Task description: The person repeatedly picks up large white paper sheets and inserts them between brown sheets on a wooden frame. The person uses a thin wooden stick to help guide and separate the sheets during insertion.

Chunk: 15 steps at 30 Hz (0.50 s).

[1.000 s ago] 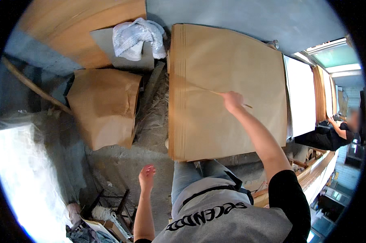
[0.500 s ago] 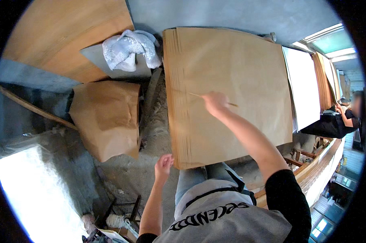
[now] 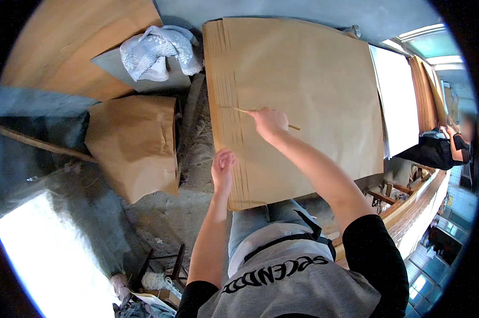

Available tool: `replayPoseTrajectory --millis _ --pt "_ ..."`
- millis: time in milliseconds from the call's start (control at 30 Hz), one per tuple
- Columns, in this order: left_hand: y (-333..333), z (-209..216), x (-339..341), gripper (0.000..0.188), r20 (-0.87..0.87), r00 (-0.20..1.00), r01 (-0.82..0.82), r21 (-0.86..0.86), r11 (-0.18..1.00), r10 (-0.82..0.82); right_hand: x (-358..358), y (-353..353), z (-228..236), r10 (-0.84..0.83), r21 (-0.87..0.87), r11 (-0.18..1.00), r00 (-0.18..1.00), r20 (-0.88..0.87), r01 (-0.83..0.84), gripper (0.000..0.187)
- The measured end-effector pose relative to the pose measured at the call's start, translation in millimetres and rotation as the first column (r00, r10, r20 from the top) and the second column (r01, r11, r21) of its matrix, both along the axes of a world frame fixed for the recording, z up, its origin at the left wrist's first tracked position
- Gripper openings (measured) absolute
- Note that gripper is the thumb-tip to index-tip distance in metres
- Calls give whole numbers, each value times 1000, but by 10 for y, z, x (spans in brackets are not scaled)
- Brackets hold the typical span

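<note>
A broad stack of brown paper sheets (image 3: 308, 85) lies before me, its left edges fanned into narrow overlapping strips. My right hand (image 3: 269, 124) grips a thin, light wooden stick (image 3: 294, 127) above the stack. The stick's slim end points left at the fanned edges; whether its tip touches the paper I cannot tell. At the stack's left edge is my left hand (image 3: 223, 165), fingers curled in. Anything inside those fingers is hidden.
Left of the stack stands a brown paper-covered bundle (image 3: 133, 143); behind it, a patterned white cloth (image 3: 157, 53) lies on a grey board. White sheets (image 3: 395, 100) adjoin the stack's right side. Farther right, another person (image 3: 456, 143) works. A dark stool frame (image 3: 165, 259) stands lower left.
My left hand has moved from the near left corner up along the stack's left edge. My right hand has shifted slightly left with the stick. The whole view has shifted a little.
</note>
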<state>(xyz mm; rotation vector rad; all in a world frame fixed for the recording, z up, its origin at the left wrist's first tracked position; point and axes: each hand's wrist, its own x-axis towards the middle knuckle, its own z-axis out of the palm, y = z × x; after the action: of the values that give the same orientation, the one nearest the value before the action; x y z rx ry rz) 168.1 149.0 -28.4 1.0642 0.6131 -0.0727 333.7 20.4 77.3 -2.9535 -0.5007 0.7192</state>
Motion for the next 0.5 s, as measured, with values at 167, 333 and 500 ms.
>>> replayPoseTrajectory --millis 167,333,500 --pt "-28 -12 217 28 -43 999 -22 -2 1000 22 9 -630 -318 -157 15 988 987 20 157 40" --pt "-79 28 328 28 -122 991 -38 86 996 48 47 -89 -47 -48 -27 998 996 80 50 37" --pt "-26 -28 206 31 -402 865 360 83 929 -299 -32 -340 -213 -114 44 993 993 29 113 36"
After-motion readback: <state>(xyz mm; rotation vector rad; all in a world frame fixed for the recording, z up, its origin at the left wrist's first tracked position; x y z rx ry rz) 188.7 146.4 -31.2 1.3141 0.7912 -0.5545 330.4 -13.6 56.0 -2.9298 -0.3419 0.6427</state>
